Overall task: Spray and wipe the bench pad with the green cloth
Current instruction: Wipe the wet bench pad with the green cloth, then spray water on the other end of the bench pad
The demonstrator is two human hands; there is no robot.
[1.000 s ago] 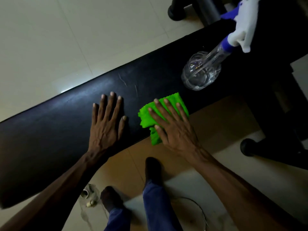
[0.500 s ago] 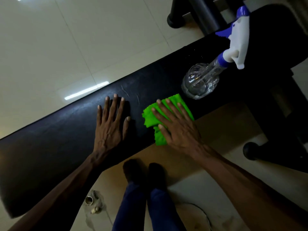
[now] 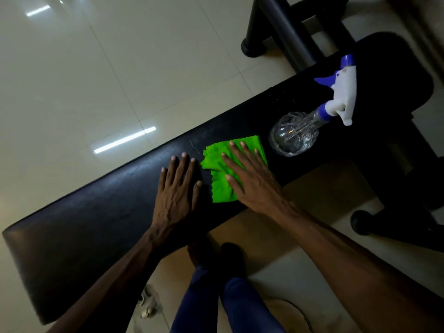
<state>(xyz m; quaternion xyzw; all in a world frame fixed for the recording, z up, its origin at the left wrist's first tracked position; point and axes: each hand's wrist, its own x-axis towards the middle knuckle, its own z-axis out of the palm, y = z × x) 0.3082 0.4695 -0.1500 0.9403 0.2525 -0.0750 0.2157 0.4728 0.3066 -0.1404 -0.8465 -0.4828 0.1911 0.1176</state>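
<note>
A long black bench pad [image 3: 96, 227] runs diagonally from lower left to upper right. On its middle lies the bright green cloth [image 3: 222, 188], pressed flat under my right hand [image 3: 252, 181], whose fingers are spread over it. My left hand [image 3: 176, 195] rests palm down on the bare pad just left of the cloth, fingers apart, holding nothing. A clear spray bottle [image 3: 298, 133] with a white and blue trigger head stands on the pad to the right of the cloth, untouched.
Pale glossy floor tiles [image 3: 96, 80] lie beyond the pad. Black bench legs and frame tubes [image 3: 276, 27] stand at the upper right, and a round black foot [image 3: 362, 222] at the right. My blue trouser legs [image 3: 216, 304] and feet are below the pad's near edge.
My right hand has slid the green cloth away from the near edge toward the middle of the pad. The left hand stays flat beside it. The view has shifted.
</note>
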